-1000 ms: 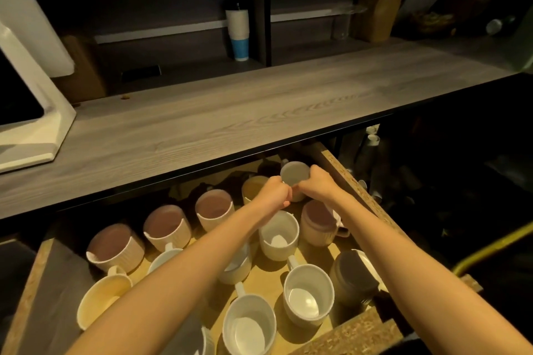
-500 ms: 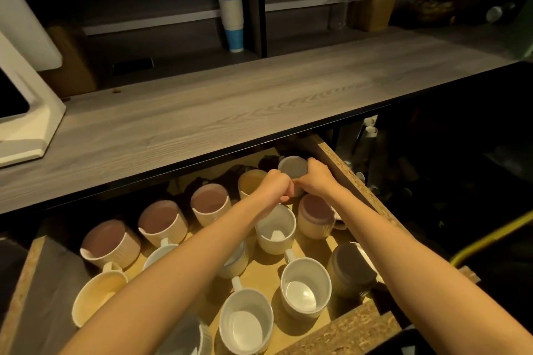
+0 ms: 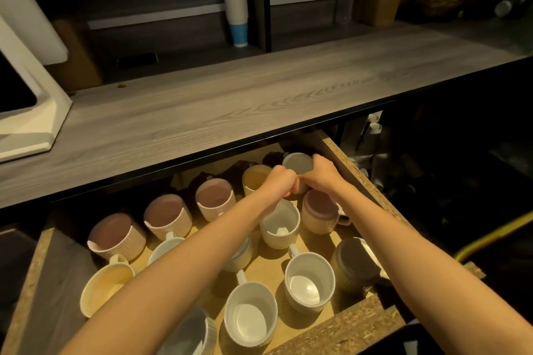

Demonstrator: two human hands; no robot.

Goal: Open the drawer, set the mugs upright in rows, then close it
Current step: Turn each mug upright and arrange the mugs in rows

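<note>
The wooden drawer (image 3: 360, 170) is pulled out below the counter and holds several mugs. At its far right corner stands a small grey mug (image 3: 297, 163); my right hand (image 3: 323, 174) grips its right side and my left hand (image 3: 281, 183) is closed against its near left side. A yellow mug (image 3: 255, 177) sits just left of it. Pink-lined ribbed mugs (image 3: 215, 199) line the back row, one more (image 3: 320, 210) under my right wrist. White mugs (image 3: 310, 279) stand upright in front, a dark brown mug (image 3: 356, 265) at the right.
The grey wood counter (image 3: 230, 95) overhangs the drawer's back. A stack of paper cups (image 3: 238, 17) stands on the shelf behind, and a white appliance (image 3: 26, 101) sits at the left. A yellow hose (image 3: 490, 239) runs at the right.
Both hands and the grey mug have shifted slightly deeper into the far right corner of the drawer; the view has tilted a little with them.
</note>
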